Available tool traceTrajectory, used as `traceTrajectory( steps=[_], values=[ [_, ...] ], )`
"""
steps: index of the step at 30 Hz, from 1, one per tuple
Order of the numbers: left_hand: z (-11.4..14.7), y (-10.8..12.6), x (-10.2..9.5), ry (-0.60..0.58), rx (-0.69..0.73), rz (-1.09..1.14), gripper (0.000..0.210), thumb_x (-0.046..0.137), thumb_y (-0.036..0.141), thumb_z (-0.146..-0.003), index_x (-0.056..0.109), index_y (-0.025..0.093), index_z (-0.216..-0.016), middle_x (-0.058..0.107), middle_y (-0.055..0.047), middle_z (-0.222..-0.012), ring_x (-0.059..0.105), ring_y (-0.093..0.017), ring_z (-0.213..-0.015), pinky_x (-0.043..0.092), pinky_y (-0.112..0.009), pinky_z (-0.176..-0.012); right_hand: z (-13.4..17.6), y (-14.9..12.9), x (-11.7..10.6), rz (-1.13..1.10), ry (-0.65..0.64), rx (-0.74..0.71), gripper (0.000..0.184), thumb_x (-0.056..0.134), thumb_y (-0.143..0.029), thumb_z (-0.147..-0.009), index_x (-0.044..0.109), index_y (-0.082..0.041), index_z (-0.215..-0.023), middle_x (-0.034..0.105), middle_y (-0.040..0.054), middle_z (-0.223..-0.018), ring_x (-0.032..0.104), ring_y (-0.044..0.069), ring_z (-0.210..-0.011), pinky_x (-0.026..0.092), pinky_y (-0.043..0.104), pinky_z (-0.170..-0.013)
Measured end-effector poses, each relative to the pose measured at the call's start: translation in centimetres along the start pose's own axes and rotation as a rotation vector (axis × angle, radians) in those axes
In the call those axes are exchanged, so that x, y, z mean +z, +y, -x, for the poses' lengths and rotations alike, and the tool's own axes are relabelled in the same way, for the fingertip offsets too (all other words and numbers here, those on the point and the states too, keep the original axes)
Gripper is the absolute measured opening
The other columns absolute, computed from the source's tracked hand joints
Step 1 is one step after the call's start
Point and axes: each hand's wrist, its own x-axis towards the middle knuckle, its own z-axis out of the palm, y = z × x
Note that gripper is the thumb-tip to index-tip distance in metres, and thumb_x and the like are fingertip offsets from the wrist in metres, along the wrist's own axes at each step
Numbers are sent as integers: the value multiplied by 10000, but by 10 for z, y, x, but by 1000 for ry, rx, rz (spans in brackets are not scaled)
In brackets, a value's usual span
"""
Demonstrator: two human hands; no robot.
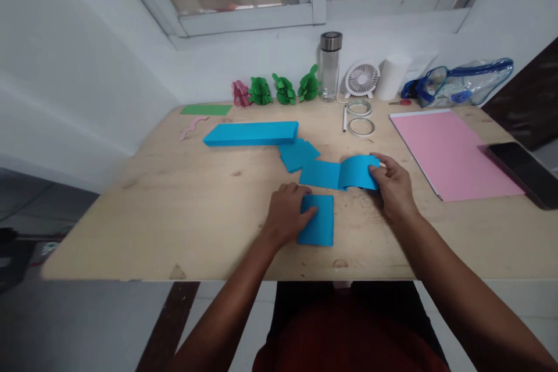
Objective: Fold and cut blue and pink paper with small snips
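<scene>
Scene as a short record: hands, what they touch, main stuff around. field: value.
left hand: resting on a blue square, thumb across its face
right hand: pinching the right end of a bent blue paper
beyond the hands: overlapping blue pieces, long blue stack
right side: pink sheet, black phone
back row: green paper shapes, bottle, white fan
surface: light wooden table

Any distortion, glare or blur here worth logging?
Head view: wide-angle stretch seems to elongate the phone near the right edge; soft light, no harsh glare on the blue paper square; faint shadow beside the right hand; contents of the pouch blurred.
</scene>
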Motion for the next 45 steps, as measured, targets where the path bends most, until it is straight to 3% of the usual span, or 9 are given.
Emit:
traceTrajectory(
  steps=[4, 11, 21, 26, 31, 37, 45],
  values=[
    [0, 5, -5, -147, 12, -66, 351, 680, 359, -730, 603, 221, -1044, 603, -81, -1051, 527, -297, -1044, 415, -436, -868, 3, 0, 0, 126, -22, -123, 605, 637, -276, -725, 481, -223, -1307, 317, -119, -481, 260, 85, -441, 217, 217, -427],
    [-9, 7, -8, -158, -8, -53, 360, 736, 339, -674, 583, 197, -968, 603, -80, -1004, 530, -299, -1010, 422, -405, -805, 8, 1, 1, 202, -116, -186, 562, 581, -272, -782, 469, -213, -1329, 276, -105, -518, 241, 90, -460, 208, 230, -439],
    [3, 0, -9, -13, -68, 110, 52, 597, 208, -763, 545, 205, -771, 625, -17, -812, 578, -207, -850, 420, -337, -749, 10, -1, 2, 238, -170, -244, 450, 565, -276, -803, 551, -218, -1249, 243, -86, -558, 254, 101, -483, 221, 250, -460],
    [5, -6, -11, 53, -100, 200, 86, 517, 230, -806, 540, 207, -727, 622, 9, -723, 585, -156, -724, 432, -286, -682, 12, -3, 4, 257, -170, -238, 379, 573, -294, -801, 609, -209, -1168, 263, -79, -554, 262, 101, -483, 207, 250, -458],
    [5, -19, -17, 200, -218, 329, 124, 522, 296, -802, 552, 203, -726, 623, 22, -701, 579, -136, -669, 427, -252, -630, 16, -6, 6, 272, -228, -207, 278, 569, -335, -810, 673, -209, -1035, 302, -71, -534, 272, 100, -473, 202, 252, -455],
    [8, -31, -18, 186, -310, 24, 134, 498, 270, -828, 558, 214, -721, 645, -12, -741, 601, -193, -758, 402, -295, -663, 15, -2, 6, 261, -250, -185, 237, 574, -332, -806, 690, -214, -975, 287, -77, -503, 247, 94, -455, 175, 252, -451],
    [18, -27, -17, 148, -247, -275, 153, 442, 222, -858, 575, 202, -783, 624, -90, -816, 581, -279, -881, 403, -374, -724, 15, 1, 5, 287, -247, -201, 264, 566, -319, -817, 692, -197, -1015, 277, -77, -518, 248, 91, -473, 188, 256, -462]
  ],
)
